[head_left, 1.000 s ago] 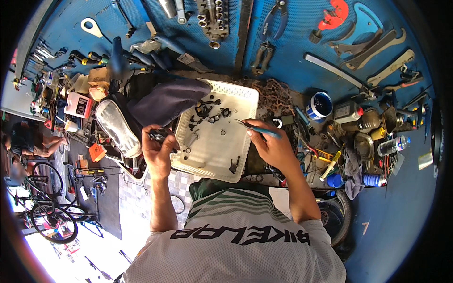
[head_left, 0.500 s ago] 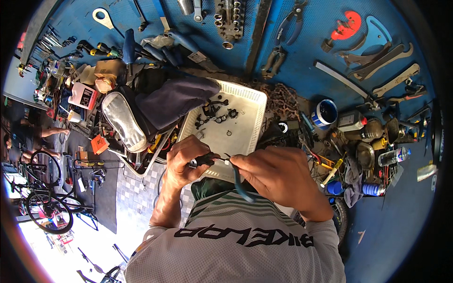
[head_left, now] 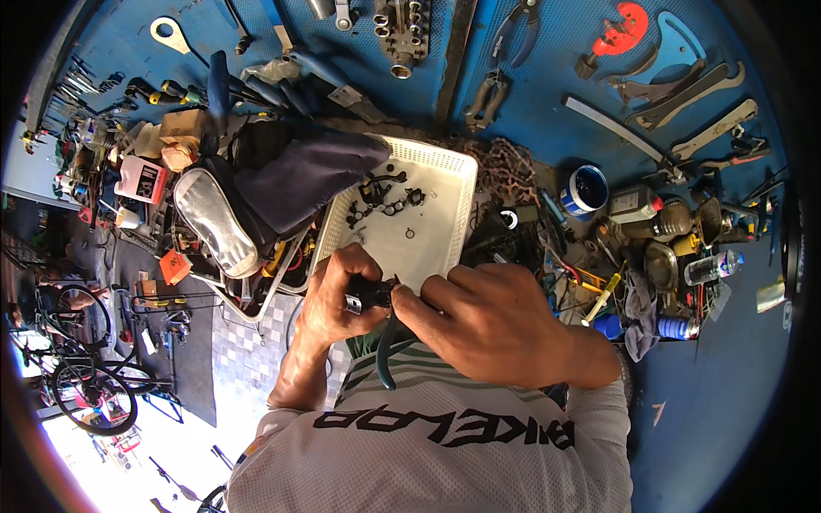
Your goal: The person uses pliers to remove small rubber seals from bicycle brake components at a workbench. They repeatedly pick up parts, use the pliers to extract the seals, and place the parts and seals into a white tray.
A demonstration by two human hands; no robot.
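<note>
Over the near edge of a white plastic basket [head_left: 469,201], my two hands meet at one small piece of work. My left hand [head_left: 327,295] is closed around a black mechanical part [head_left: 371,296] with a silvery bit at its left side; its exact kind does not show. Closed on a pair of pliers, my right hand [head_left: 487,321] holds them with one teal handle [head_left: 385,357] hanging down below the fingers. The pliers' narrow tip touches or nearly touches the black part. Several small black parts [head_left: 376,203] and a little ring [head_left: 410,232] lie in the basket.
A dark cloth [head_left: 299,179] and a silver-soled item [head_left: 214,222] lie over the basket's left side. Wrenches and pliers [head_left: 505,43] hang on the blue tool wall. To the right stand a blue tub [head_left: 585,190], a plastic bottle [head_left: 714,268] and loose tools. Bicycles [head_left: 94,385] stand far left.
My right hand has moved left and closer to my left hand, bringing the pliers against or near the black part. The pliers' handle has swung to hang more steeply. The view has shifted slightly.
</note>
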